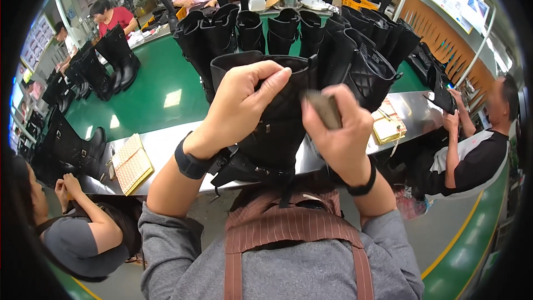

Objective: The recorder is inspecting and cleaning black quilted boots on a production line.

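The left hand (244, 97), almost closed, pinches the top of the black boot (277, 114) between both hands. The right hand (347, 133) curls round a blurry brown pad (326, 110). If the pinch slips, the boot could tip.

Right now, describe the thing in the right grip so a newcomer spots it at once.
Find the green tabletop, then its silver near edge, where the left grip holds a black boot. At that boot's upper right side, the right grip holds a blurred grey-brown pad. Its dull colour sets it apart from the black boots behind.
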The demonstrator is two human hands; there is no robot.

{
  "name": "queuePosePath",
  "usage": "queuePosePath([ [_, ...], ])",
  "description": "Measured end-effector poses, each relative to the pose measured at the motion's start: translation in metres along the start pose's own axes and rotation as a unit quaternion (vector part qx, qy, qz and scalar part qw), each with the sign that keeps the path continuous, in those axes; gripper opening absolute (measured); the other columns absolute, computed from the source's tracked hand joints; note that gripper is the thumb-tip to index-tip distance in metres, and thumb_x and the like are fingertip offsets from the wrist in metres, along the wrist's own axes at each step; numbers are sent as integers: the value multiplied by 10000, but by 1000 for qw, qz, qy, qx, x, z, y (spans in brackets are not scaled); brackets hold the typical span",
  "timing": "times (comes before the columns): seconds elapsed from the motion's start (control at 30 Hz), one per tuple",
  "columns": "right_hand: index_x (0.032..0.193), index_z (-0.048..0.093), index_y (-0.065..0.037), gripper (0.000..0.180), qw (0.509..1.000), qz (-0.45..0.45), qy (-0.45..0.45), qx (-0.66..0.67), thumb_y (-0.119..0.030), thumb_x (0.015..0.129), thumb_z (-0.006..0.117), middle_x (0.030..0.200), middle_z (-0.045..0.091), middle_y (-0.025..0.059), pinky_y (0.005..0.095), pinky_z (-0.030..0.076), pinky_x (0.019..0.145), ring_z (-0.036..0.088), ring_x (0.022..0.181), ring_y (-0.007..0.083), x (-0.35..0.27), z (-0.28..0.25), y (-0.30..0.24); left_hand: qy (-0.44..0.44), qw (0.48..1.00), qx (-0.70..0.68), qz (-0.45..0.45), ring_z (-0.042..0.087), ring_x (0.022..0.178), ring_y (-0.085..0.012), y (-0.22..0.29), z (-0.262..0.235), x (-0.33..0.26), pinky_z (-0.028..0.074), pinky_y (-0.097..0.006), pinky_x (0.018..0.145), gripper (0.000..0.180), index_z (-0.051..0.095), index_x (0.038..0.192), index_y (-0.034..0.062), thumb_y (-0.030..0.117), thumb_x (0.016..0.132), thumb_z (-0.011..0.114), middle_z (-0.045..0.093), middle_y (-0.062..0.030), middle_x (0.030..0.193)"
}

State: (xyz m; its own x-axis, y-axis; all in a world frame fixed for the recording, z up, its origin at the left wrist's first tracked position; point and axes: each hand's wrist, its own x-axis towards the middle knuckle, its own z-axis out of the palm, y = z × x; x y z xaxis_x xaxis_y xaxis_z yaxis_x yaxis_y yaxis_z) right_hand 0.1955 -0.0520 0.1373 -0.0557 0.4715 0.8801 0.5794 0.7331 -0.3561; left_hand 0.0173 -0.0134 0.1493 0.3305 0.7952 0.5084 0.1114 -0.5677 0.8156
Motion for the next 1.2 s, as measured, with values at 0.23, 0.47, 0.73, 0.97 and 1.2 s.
queuePosePath([
  [0.23,883,604,-41,201,991,47,79,96,-100,832,789,651,636,55,248,461,507,617,551,106,-2,-4,18,-12,1000,-3,20,417,675,-22,-2,4,5,368,-219,578,256,663,956,-50,195,1000,603,515,52,709],
  [0.47,850,582,-29,201,988,148,6,43,-98,827,769,656,652,77,268,476,522,638,574,107,-17,-12,31,19,997,-63,-29,425,700,-4,-2,-5,1,373,-203,593,249,674,981,-58,183,996,616,531,86,748],
  [0.73,881,578,-42,198,994,39,-19,99,-84,825,763,603,582,63,279,442,490,562,503,104,-9,-5,20,26,998,-49,-18,435,724,-5,-2,1,0,377,-191,620,249,676,1000,-63,179,999,616,545,80,768],
  [0.97,914,592,-38,246,984,90,36,147,-148,836,799,705,678,56,235,485,536,632,604,73,-1,-16,30,3,999,-35,-10,471,759,-11,-2,8,4,405,-195,657,242,670,1003,-65,169,1001,608,579,68,803],
  [1.2,867,603,-40,162,968,238,55,59,-108,855,749,689,677,56,237,482,519,643,600,83,6,-18,40,17,996,-61,-61,439,750,-11,2,-2,2,373,-187,646,237,664,1003,-65,156,1013,579,544,67,788],
])
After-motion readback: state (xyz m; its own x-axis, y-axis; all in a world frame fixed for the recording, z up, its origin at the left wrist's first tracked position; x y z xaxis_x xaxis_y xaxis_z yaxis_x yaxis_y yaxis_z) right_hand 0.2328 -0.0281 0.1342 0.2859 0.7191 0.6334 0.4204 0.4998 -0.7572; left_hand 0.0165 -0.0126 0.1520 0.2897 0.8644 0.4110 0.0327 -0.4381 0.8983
